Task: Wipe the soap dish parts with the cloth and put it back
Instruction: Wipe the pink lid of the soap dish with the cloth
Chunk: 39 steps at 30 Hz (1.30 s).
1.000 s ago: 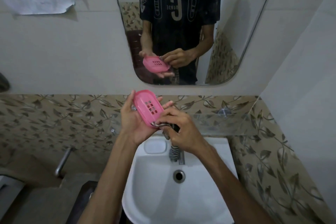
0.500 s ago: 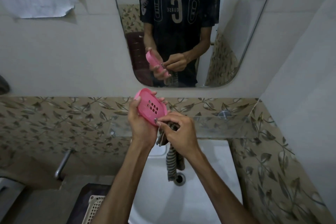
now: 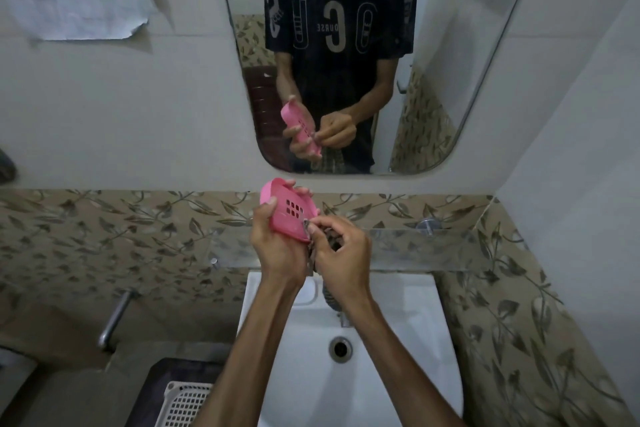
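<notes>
The soap dish part (image 3: pixel 289 211) at the centre of the frame is bright pink, pierced with a small grid of dark rectangular holes. The cloth (image 3: pixel 330 298) just below it shows dark and light grey stripes. The sink (image 3: pixel 408 340) at lower centre is plain white. A tile band (image 3: pixel 104 236) across the middle is tan with a grey-brown leaf-and-vine pattern; the wall (image 3: pixel 121 114) above is off-white. In the mirror (image 3: pixel 450 80) at the top, a black T-shirt (image 3: pixel 339 10) carries pale grey lettering. The basket (image 3: pixel 183 406) at the lower left is white lattice.

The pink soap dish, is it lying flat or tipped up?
Tipped up. The pink soap dish stands on edge in the left hand, holes facing the camera.
</notes>
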Each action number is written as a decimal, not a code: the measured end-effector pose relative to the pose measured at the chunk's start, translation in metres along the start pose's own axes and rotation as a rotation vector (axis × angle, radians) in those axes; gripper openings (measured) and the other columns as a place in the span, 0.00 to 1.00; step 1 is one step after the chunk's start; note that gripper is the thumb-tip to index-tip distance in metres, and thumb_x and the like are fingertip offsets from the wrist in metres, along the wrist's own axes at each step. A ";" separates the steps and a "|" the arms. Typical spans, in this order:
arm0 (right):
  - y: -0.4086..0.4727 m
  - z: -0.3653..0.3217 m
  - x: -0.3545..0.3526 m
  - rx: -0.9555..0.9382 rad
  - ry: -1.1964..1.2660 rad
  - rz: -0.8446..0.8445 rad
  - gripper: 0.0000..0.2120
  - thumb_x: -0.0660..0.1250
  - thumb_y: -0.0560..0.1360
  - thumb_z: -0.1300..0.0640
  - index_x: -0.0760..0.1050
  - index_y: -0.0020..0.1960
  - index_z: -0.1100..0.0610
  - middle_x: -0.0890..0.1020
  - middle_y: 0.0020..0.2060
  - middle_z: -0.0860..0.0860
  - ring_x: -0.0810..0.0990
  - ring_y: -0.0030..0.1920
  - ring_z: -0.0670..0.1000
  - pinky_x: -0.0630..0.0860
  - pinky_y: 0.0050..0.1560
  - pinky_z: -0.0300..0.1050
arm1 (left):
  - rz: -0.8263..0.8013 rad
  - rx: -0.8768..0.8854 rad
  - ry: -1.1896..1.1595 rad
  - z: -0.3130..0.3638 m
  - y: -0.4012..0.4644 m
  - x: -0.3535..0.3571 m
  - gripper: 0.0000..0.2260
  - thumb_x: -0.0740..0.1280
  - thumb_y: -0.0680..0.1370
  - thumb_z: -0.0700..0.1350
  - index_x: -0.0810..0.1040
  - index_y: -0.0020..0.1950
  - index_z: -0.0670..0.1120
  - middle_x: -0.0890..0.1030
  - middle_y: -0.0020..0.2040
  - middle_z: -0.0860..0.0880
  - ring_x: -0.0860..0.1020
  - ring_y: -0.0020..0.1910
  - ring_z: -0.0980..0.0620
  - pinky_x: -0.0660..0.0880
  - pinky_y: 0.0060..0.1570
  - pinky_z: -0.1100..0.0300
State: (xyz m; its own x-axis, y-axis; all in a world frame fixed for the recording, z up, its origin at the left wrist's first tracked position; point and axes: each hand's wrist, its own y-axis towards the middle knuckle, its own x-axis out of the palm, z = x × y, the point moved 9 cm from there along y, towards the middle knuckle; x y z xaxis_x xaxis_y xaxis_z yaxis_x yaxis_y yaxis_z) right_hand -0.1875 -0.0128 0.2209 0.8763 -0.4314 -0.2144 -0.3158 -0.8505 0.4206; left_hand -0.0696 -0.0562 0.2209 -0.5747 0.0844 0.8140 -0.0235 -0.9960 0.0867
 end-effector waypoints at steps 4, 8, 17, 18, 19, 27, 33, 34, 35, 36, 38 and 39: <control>-0.001 -0.017 0.008 -0.103 0.016 -0.045 0.02 0.76 0.77 0.60 0.87 0.49 0.57 0.88 0.45 0.49 0.85 0.48 0.46 0.83 0.50 0.44 | -0.014 -0.010 -0.025 -0.003 0.001 0.005 0.28 0.72 0.70 0.54 0.70 0.63 0.41 0.76 0.52 0.41 0.76 0.54 0.44 0.71 0.59 0.50; 0.003 -0.008 0.004 -0.020 0.025 0.018 0.03 0.77 0.76 0.62 0.88 0.49 0.58 0.88 0.45 0.51 0.86 0.47 0.48 0.83 0.49 0.51 | 0.002 -0.015 -0.038 -0.009 0.001 -0.003 0.24 0.67 0.73 0.51 0.71 0.65 0.41 0.77 0.53 0.41 0.76 0.56 0.44 0.74 0.61 0.51; -0.007 -0.011 0.007 0.044 0.084 0.044 0.07 0.75 0.79 0.61 0.87 0.56 0.59 0.86 0.49 0.51 0.85 0.50 0.46 0.84 0.52 0.48 | 0.041 -0.082 0.008 -0.016 0.000 -0.007 0.21 0.66 0.71 0.44 0.73 0.63 0.41 0.79 0.52 0.42 0.79 0.52 0.47 0.80 0.51 0.57; -0.010 -0.014 0.009 0.034 0.102 0.022 0.09 0.75 0.79 0.59 0.87 0.58 0.59 0.85 0.51 0.50 0.84 0.52 0.45 0.83 0.54 0.43 | 0.035 -0.083 0.010 -0.015 0.001 -0.006 0.19 0.64 0.71 0.43 0.72 0.62 0.41 0.78 0.53 0.42 0.78 0.52 0.47 0.79 0.52 0.56; -0.012 -0.016 0.011 0.029 0.125 -0.006 0.11 0.74 0.79 0.58 0.86 0.60 0.59 0.84 0.53 0.51 0.84 0.54 0.45 0.82 0.55 0.39 | 0.030 -0.083 0.008 -0.013 0.001 -0.004 0.17 0.63 0.72 0.42 0.73 0.60 0.42 0.78 0.53 0.43 0.78 0.53 0.47 0.77 0.54 0.56; -0.011 -0.030 0.000 -0.175 0.078 -0.005 0.12 0.78 0.73 0.64 0.86 0.56 0.61 0.84 0.54 0.52 0.83 0.58 0.45 0.79 0.60 0.36 | -0.006 -0.150 0.002 -0.012 -0.002 0.007 0.11 0.65 0.75 0.45 0.75 0.55 0.43 0.77 0.53 0.42 0.76 0.54 0.45 0.72 0.60 0.50; 0.000 -0.045 -0.017 -0.440 0.022 -0.045 0.10 0.78 0.71 0.73 0.88 0.49 0.63 0.86 0.49 0.55 0.85 0.53 0.52 0.83 0.56 0.45 | -0.062 -0.369 -0.111 -0.007 -0.003 0.015 0.31 0.60 0.77 0.71 0.80 0.58 0.44 0.81 0.57 0.40 0.79 0.57 0.42 0.73 0.67 0.44; 0.001 -0.047 -0.021 -0.467 0.006 -0.063 0.10 0.77 0.71 0.73 0.88 0.49 0.63 0.86 0.49 0.56 0.85 0.53 0.53 0.83 0.55 0.47 | -0.070 -0.413 -0.122 -0.004 -0.003 0.017 0.31 0.59 0.78 0.72 0.80 0.57 0.45 0.81 0.59 0.39 0.79 0.58 0.41 0.72 0.67 0.44; 0.002 -0.048 -0.023 -0.495 -0.013 -0.084 0.09 0.77 0.71 0.73 0.88 0.49 0.63 0.86 0.49 0.56 0.85 0.53 0.53 0.83 0.55 0.49 | -0.064 -0.459 -0.096 -0.002 -0.002 0.017 0.30 0.58 0.79 0.71 0.80 0.56 0.45 0.81 0.59 0.38 0.79 0.59 0.40 0.73 0.66 0.45; 0.001 -0.050 -0.023 -0.522 -0.026 -0.109 0.09 0.77 0.71 0.72 0.88 0.49 0.62 0.86 0.49 0.56 0.86 0.53 0.53 0.84 0.56 0.49 | -0.057 -0.505 -0.046 0.000 -0.003 0.018 0.27 0.59 0.80 0.69 0.80 0.55 0.46 0.80 0.59 0.38 0.78 0.58 0.40 0.73 0.64 0.46; -0.002 -0.055 -0.023 -0.574 -0.045 -0.143 0.09 0.78 0.71 0.72 0.88 0.50 0.62 0.87 0.50 0.56 0.85 0.53 0.52 0.83 0.57 0.48 | -0.076 -0.578 0.045 0.002 -0.004 0.023 0.17 0.65 0.79 0.60 0.78 0.54 0.46 0.77 0.58 0.38 0.76 0.57 0.40 0.73 0.62 0.49; -0.003 -0.056 -0.023 -0.584 -0.054 -0.151 0.10 0.78 0.71 0.71 0.88 0.50 0.62 0.87 0.50 0.55 0.85 0.54 0.51 0.83 0.57 0.48 | -0.084 -0.587 0.068 0.002 -0.003 0.025 0.14 0.66 0.78 0.55 0.78 0.54 0.45 0.76 0.58 0.38 0.77 0.55 0.40 0.74 0.59 0.49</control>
State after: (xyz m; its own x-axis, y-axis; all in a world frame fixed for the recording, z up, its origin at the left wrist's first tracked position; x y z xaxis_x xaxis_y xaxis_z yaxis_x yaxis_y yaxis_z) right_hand -0.1867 0.0164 0.2746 0.8716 -0.3460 -0.3474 0.0760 -0.6047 0.7928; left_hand -0.0827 -0.0512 0.2423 -0.6018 0.1807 0.7779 -0.5086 -0.8377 -0.1988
